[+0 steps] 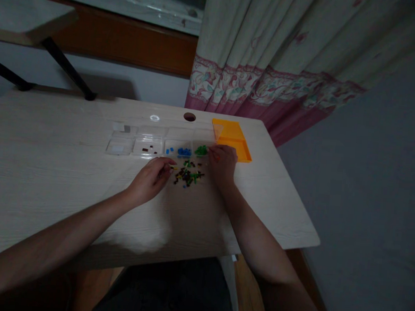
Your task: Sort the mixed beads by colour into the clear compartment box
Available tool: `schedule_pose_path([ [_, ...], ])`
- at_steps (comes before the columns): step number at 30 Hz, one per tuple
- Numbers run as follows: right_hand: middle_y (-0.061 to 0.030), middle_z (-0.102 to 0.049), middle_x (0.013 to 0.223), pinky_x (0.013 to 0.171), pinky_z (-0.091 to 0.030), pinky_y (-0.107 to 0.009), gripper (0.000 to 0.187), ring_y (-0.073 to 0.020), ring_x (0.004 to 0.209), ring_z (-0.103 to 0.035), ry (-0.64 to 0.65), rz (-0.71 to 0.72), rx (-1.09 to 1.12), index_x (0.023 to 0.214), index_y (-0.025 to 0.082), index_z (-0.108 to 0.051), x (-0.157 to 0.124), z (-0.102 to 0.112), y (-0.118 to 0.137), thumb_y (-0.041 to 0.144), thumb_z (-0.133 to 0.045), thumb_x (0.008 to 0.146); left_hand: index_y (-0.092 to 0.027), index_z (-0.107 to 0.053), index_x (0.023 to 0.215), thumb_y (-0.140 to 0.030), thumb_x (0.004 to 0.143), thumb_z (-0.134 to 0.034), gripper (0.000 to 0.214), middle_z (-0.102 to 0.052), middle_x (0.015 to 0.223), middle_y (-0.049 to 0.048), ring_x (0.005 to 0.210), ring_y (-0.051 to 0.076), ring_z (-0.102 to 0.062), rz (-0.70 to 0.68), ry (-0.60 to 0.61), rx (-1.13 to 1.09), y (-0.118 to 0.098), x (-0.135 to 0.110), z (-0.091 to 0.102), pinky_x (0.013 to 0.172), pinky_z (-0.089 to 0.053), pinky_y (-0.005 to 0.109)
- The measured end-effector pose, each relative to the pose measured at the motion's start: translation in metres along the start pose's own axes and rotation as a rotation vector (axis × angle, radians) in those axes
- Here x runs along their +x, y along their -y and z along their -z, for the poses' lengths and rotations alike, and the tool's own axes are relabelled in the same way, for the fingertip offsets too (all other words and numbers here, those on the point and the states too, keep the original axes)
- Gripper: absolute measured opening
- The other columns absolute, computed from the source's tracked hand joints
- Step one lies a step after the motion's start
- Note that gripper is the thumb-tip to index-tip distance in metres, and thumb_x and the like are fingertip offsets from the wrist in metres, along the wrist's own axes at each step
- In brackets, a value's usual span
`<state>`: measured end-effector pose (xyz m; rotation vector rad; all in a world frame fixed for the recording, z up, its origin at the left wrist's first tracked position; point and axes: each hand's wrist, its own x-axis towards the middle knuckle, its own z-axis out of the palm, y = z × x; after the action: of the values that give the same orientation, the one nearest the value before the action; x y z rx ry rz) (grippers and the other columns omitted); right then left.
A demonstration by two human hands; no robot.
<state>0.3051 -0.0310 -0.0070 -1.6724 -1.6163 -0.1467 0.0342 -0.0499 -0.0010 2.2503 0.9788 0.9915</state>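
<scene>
A loose pile of small building bricks (189, 177), brown, green and yellow with a little blue, lies on the table between my hands. My left hand (153, 178) is closed at the pile's left side, with a tiny yellow piece (174, 168) showing at its fingertips. Bent inward, my right hand (224, 162) has its fingertips together beside the green bricks (201, 150); whatever they hold is hidden. Those green bricks fill one clear plastic box (120, 147) compartment in a row. Blue bricks (184, 152) sit left of them, and a few brown bricks (145, 149) lie farther left.
Behind my right hand lies an open orange case (230, 129). The pale wooden table (67, 174) has a round cable hole (189, 117) near its back edge. A raised shelf (28, 17) on black legs stands back left, and a curtain (241, 82) hangs behind.
</scene>
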Motion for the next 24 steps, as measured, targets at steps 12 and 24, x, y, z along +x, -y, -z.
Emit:
schedule_pose_path([
  [12, -0.0092, -0.075, 0.097, 0.096, -0.046, -0.045, 0.04, -0.0253, 0.098, -0.063, 0.0, 0.029, 0.072, 0.092, 0.022, -0.079, -0.0001, -0.0004, 0.0028, 0.049, -0.051, 0.101, -0.019, -0.067, 0.122, -0.028, 0.096, -0.06, 0.029, -0.061, 0.107, 0.01, 0.107, 0.027, -0.056, -0.118, 0.142, 0.137, -0.0001, 0.0016, 0.0001, 0.096, -0.048, 0.045],
  [24, -0.0092, -0.075, 0.099, 0.099, -0.047, -0.045, 0.027, -0.0253, 0.101, -0.062, 0.022, 0.053, 0.084, 0.094, 0.022, -0.078, -0.0011, -0.0001, 0.004, 0.039, -0.057, 0.099, -0.022, -0.074, 0.117, -0.025, 0.098, -0.055, 0.027, -0.058, 0.107, 0.0115, 0.104, 0.026, -0.052, -0.17, 0.173, 0.245, 0.002, -0.0013, -0.003, 0.093, -0.047, 0.044],
])
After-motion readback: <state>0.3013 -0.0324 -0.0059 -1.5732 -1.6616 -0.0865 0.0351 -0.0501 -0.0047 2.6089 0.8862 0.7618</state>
